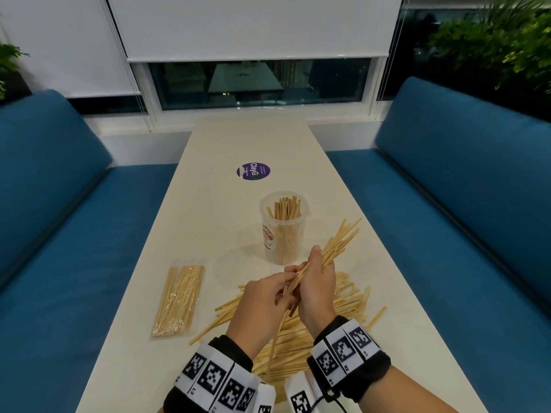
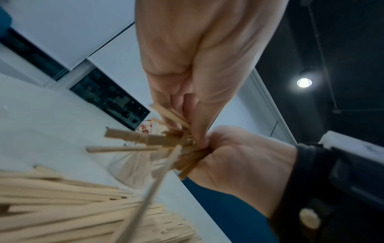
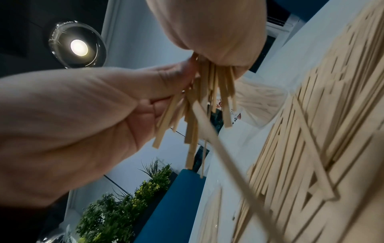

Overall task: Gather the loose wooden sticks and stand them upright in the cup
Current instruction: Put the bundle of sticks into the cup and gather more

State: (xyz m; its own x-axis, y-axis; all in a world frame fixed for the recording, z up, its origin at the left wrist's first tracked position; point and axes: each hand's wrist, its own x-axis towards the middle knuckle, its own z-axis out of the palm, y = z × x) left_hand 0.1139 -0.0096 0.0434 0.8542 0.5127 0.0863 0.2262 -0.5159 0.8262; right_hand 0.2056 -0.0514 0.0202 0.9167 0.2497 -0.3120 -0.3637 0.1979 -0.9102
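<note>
My right hand grips a bundle of flat wooden sticks that slants up and to the right, above the table. My left hand pinches the bundle's lower ends. In the left wrist view the left hand pinches the splayed stick ends beside the right hand. A clear plastic cup stands upright just beyond the hands, with several sticks upright inside. A loose pile of sticks lies on the table under both hands, and fills the right of the right wrist view as the pile.
A sealed clear packet of sticks lies left of the pile. A round purple sticker sits on the tabletop beyond the cup. Blue bench cushions flank the narrow table on both sides; a window is at the far end.
</note>
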